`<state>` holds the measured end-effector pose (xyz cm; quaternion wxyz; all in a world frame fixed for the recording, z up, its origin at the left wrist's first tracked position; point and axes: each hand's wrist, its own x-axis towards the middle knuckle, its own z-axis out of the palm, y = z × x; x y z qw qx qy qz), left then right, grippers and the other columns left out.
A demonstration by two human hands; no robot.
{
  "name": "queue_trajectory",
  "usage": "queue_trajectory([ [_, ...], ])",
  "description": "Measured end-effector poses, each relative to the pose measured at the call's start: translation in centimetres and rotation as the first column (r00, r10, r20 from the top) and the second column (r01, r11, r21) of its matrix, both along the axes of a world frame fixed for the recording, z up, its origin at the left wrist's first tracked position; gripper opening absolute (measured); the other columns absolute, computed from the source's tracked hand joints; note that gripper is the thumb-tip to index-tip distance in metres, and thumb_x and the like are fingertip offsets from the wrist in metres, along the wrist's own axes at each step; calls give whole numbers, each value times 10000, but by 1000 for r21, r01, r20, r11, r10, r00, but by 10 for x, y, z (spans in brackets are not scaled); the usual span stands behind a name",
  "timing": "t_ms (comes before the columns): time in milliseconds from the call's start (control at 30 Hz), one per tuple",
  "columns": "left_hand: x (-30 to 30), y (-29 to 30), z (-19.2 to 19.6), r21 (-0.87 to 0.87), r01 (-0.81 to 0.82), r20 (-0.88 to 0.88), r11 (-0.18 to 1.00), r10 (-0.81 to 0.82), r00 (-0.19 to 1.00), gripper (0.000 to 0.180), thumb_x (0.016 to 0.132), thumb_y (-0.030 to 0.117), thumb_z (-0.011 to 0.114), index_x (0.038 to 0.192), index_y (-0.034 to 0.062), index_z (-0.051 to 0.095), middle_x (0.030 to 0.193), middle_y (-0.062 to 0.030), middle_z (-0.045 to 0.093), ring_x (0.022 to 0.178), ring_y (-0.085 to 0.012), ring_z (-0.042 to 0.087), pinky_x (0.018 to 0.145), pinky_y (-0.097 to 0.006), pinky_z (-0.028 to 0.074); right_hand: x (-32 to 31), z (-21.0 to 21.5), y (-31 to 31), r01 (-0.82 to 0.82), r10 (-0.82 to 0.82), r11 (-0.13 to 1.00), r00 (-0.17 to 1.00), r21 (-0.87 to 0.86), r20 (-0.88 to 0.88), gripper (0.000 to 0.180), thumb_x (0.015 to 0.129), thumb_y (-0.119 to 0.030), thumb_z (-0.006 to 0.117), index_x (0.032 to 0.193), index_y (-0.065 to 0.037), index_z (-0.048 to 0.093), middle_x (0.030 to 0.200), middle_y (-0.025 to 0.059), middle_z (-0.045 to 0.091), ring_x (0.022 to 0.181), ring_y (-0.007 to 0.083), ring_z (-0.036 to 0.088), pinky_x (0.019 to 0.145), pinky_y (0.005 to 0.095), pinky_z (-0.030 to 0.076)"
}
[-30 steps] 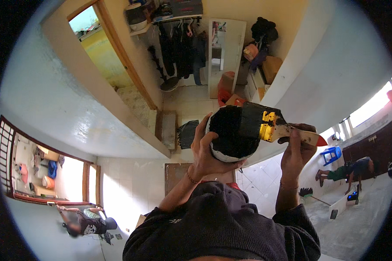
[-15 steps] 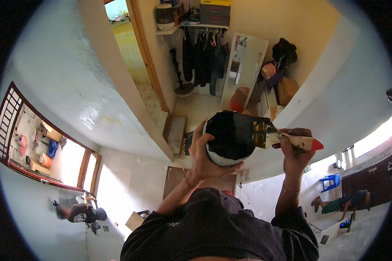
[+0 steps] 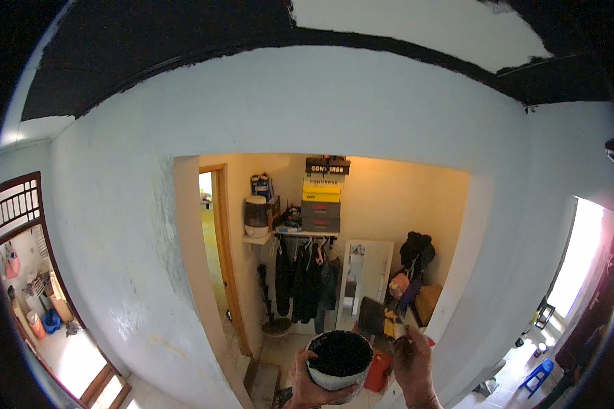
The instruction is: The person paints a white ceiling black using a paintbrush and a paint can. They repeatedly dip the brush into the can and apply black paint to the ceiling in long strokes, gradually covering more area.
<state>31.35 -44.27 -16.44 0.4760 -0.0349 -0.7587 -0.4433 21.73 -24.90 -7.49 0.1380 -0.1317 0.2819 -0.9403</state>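
Low in the picture, my left hand (image 3: 305, 383) grips a round white paint pot (image 3: 348, 383) by its side, with black paint covering the inside. Just right of the pot, my right hand (image 3: 414, 365) holds a wide paintbrush (image 3: 371, 316) around its handle. Black coats the bristles, which point left and up, and they are apart from the pot; the metal band looks gold, and a bit of red shows at the handle's end. Overhead, the ceiling (image 3: 184, 31) is largely black, with a white patch (image 3: 416, 28) in it and a ragged black edge along the pale blue wall.
Beyond the wall opening, stacked shoe boxes (image 3: 320, 209) stand on a shelf above hanging dark clothes (image 3: 300, 276). A tall mirror (image 3: 366, 276) leans behind the brush, near a cardboard box (image 3: 428, 302). A blue stool (image 3: 539, 376) stands at far right.
The view has tilted up, bringing the ceiling into sight. The brush has come out of the pot and now stands raised beside it. Both hands appear lower in the picture.
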Motion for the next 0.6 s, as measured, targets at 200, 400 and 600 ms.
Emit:
queue_trajectory([
  [200,1,-20,-1,-41,28,-16,999,-29,999,1073,524,475,1001,1321,99,389,1290,-229,571,1183,-390,610,991,-516,490,-14,78,-27,427,-474,880,810,-207,-345,293,1009,-173,685,1276,-70,623,1271,51,660,1195,160,611,1007,321,511],
  [400,-5,-53,-42,-94,27,74,995,-20,997,1097,558,479,983,1382,78,380,1290,-222,571,1181,-392,604,976,-513,485,-25,267,-76,529,-782,551,58,-645,-621,306,945,-150,774,1179,11,659,1125,87,712,1005,165,688,902,314,575],
  [600,-70,-114,-169,-283,-7,364,959,114,924,1123,591,483,964,1444,57,371,1290,-215,571,1178,-393,598,962,-511,481,24,426,-129,401,-789,339,-372,-851,-490,251,898,-153,819,1049,24,724,984,80,767,867,129,710,779,263,577],
])
